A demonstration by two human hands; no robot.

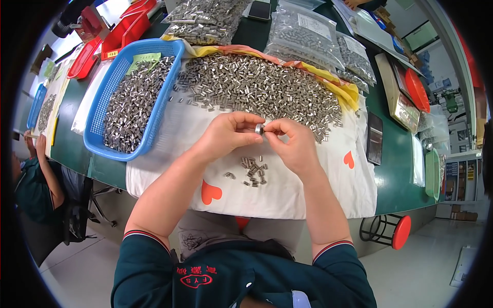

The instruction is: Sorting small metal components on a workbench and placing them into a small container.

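Note:
Between the thumb and fingers of my left hand [228, 136] is a small round metal piece [259, 129], held above the white cloth [287, 197]. Close against its right side, the fingertips of my right hand [295, 146] are pinched together; whatever they grip is too small and covered to make out. Below my hands a small group of short metal sleeves [253, 172] lies loose on the cloth. Just beyond my hands spreads a large pile of similar metal sleeves [257, 82], edged by a yellow and orange fold of fabric [328, 77].
A blue basket [91, 123] of metal sleeves stands at the left. Bagged metal parts [303, 36] lie at the back, red bins [123, 38] at the far left. A dark phone [375, 138] lies right of the cloth. Another person [38, 179] sits at left; a red stool [401, 232] stands right.

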